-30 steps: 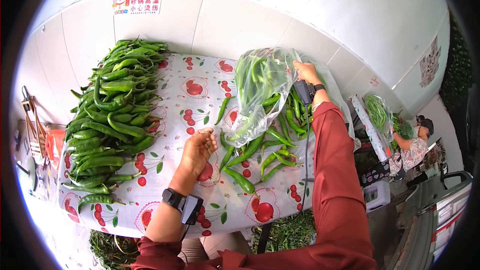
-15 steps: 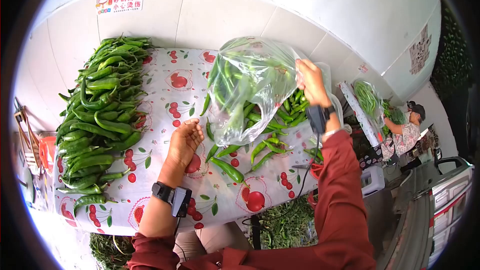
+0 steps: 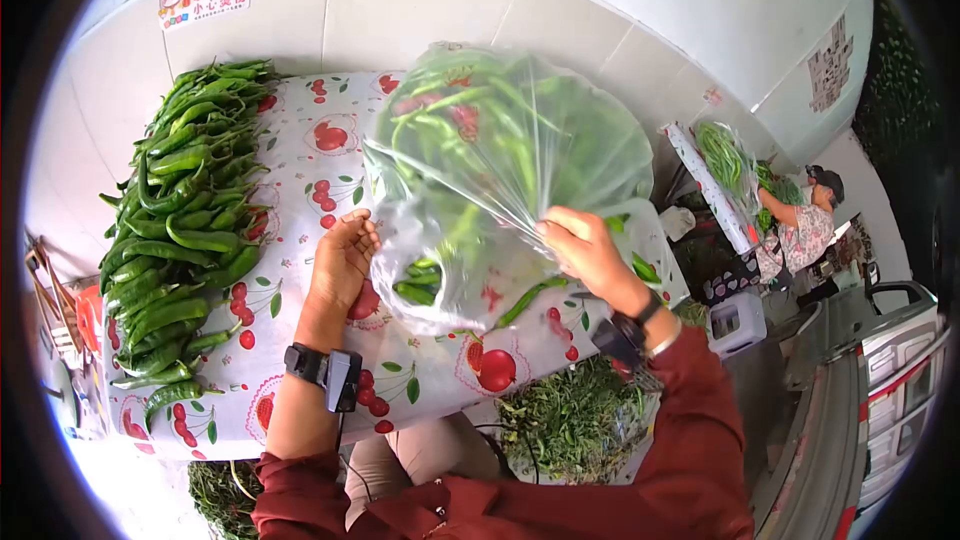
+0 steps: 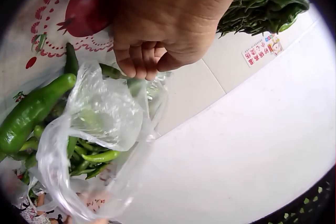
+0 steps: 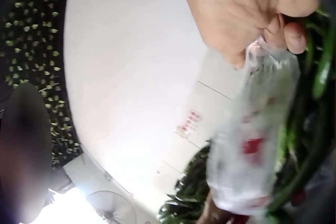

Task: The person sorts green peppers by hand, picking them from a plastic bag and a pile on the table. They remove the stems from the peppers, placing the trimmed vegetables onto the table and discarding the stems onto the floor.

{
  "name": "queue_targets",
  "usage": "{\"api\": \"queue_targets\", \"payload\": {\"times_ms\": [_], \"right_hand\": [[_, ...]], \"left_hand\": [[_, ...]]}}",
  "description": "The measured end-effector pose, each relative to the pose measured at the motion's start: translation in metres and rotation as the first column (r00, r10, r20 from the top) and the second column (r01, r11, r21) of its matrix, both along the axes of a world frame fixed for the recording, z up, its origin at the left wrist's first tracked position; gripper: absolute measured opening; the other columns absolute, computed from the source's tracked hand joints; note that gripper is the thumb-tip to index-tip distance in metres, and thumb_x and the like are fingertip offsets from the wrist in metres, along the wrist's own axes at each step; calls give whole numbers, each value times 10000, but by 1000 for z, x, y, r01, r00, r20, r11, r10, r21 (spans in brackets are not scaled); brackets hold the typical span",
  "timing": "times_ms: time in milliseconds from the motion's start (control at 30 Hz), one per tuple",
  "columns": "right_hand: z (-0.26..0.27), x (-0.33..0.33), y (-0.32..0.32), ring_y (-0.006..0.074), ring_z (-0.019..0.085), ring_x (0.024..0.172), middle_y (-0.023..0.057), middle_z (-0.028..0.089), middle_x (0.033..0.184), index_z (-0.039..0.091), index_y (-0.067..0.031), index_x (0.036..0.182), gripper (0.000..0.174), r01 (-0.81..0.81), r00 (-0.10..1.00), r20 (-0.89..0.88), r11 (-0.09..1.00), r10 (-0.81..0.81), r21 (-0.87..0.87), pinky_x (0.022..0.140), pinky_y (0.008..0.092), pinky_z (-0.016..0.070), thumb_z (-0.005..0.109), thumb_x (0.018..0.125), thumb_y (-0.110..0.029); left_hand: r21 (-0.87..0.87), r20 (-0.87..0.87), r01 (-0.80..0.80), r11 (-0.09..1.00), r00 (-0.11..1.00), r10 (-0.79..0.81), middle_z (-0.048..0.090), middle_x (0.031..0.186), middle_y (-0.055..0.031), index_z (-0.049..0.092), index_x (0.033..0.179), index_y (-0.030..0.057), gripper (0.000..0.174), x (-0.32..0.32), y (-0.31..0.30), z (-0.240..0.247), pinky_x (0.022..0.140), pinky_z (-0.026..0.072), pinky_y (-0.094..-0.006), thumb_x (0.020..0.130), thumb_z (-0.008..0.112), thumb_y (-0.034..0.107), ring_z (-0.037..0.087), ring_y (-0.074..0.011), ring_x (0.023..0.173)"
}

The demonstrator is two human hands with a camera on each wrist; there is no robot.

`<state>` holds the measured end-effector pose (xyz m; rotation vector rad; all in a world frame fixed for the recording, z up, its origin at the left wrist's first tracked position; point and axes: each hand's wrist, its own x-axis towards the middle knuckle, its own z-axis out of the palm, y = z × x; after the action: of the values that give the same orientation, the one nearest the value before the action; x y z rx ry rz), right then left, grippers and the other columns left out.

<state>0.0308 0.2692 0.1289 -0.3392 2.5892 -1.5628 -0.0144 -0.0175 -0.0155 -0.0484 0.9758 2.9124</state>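
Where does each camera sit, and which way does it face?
Head: on the head, facing forward and down at the cherry-print tablecloth; left hand, right hand and maroon sleeves show.
Left wrist: on that wrist, facing past the left hand toward the clear plastic bag and wall.
Right wrist: on that wrist, facing past the right hand, gripping the bag, toward the wall.
Shared: head and left wrist both show the red-lettered sign.

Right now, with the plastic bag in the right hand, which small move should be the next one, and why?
Probably the left hand should take the near left edge of the plastic bag. Only the right hand grips it, with tight folds running to its fingers, while the left hand seems to hold nothing and is close beside that edge.
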Motion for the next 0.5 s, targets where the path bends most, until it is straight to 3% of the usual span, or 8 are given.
{"api": "queue_targets", "payload": {"times_ms": [100, 167, 200, 267, 333, 433, 500], "right_hand": [[8, 21, 10, 22, 327, 474, -63, 381, 563, 521, -32, 743, 215, -63, 992, 105, 996, 70, -68, 426, 205, 256, 513, 899, -179], [4, 26, 15, 30, 348, 536, -58, 391, 585, 522, -23, 750, 214, -164, 968, 207, 980, 139, 109, 472, 216, 290, 516, 899, -177], [5, 37, 14, 30, 348, 536, -58, 391, 585, 522, -23, 750, 214, -157, 969, 211, 982, 132, 107, 472, 216, 290, 516, 899, -177], [19, 46, 7, 34, 356, 583, -58, 379, 603, 521, -18, 751, 225, -213, 973, -34, 949, 227, 233, 510, 222, 314, 519, 901, -185], [16, 55, 13, 44, 356, 589, -63, 391, 604, 524, -19, 768, 225, -225, 974, 37, 963, 222, 151, 517, 225, 316, 527, 899, -202], [21, 46, 19, 10, 369, 492, -62, 421, 596, 528, -62, 779, 203, -222, 950, 235, 974, 204, 51, 438, 187, 301, 518, 906, -221], [27, 33, 16, 4, 360, 436, -61, 419, 597, 523, -80, 785, 183, -35, 964, 245, 961, 105, -276, 383, 178, 285, 517, 904, -220]], "left_hand": [[41, 47, 43, 998, 998, -45, 571, 785, -24, 560, 961, 19, 157, 7, -1, 2, 686, 482, -257, 859, 488, 114, 558, -135, 701], [32, 28, 48, 998, 998, -49, 572, 785, -24, 561, 960, 20, 156, 2, -3, -2, 684, 482, -256, 860, 487, 116, 559, -134, 703], [28, 17, 47, 999, 999, -47, 572, 786, -23, 561, 959, 20, 156, 4, -2, -5, 682, 483, -255, 862, 487, 117, 559, -134, 705], [35, 37, 19, 999, 999, -20, 574, 792, -24, 561, 964, 20, 158, 0, -1, 3, 677, 486, -255, 864, 486, 116, 562, -133, 712], [20, 15, 50, 999, 999, -50, 572, 792, -24, 562, 966, 21, 160, 6, -1, -1, 676, 484, -253, 864, 489, 120, 561, -131, 713], [-9, 52, 40, 999, 998, -40, 567, 787, -18, 561, 964, 20, 165, 5, 0, 0, 674, 482, -247, 863, 502, 137, 557, -130, 706], [-18, 51, 25, 1000, 998, -24, 556, 770, -8, 560, 952, 28, 172, 4, 0, -1, 660, 474, -242, 862, 516, 169, 540, -118, 686]]}}
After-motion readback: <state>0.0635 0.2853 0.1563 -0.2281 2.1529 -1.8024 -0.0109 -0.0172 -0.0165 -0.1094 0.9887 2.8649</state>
